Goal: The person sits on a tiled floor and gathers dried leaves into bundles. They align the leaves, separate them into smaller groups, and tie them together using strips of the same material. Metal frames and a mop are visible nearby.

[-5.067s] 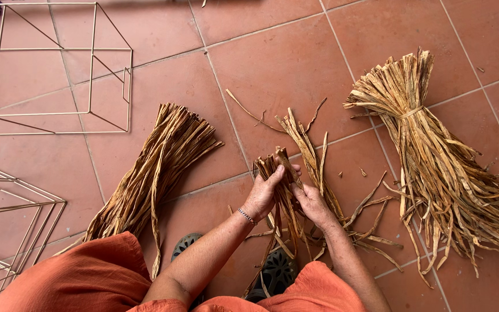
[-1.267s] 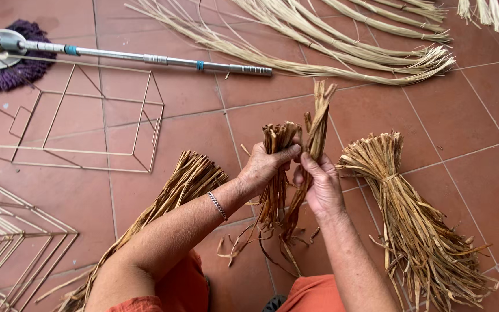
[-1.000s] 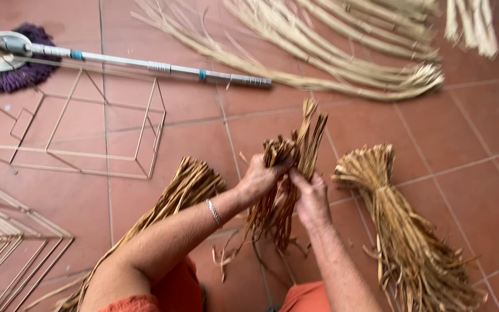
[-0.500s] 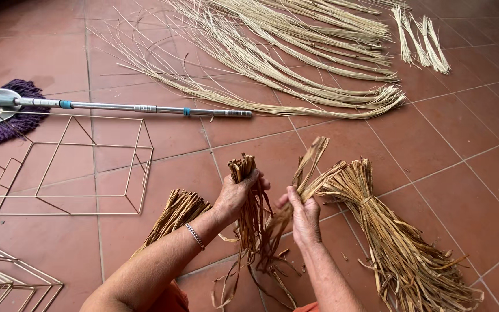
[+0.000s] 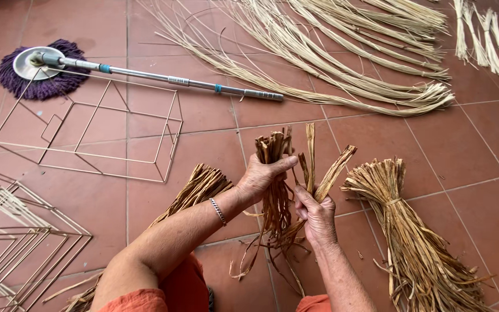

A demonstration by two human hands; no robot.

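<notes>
We are seeing tan dried strips [image 5: 272, 173], a purple mop [image 5: 41, 72], pale straw reeds [image 5: 342, 63], and reddish-brown floor tiles [image 5: 88, 23].

Over the red tile floor [image 5: 480, 202], the left hand [image 5: 259, 178] grips a small bunch of dried straw strips [image 5: 274, 173] upright, and the right hand [image 5: 317, 215], just beside it, pinches a few loose strips [image 5: 324, 176]. A tied straw bundle [image 5: 411, 231] lies right of the bunch, another bundle [image 5: 194, 188] left of it, and a mop [image 5: 145, 72] and wire frame [image 5: 93, 130] lie beyond to the left.

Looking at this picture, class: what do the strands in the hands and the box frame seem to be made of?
Strands: probably dried plant fibre, matt tan, flat and frayed. Box frame: thin rods, maybe metal wire or cane; pale, straight, open.
</notes>
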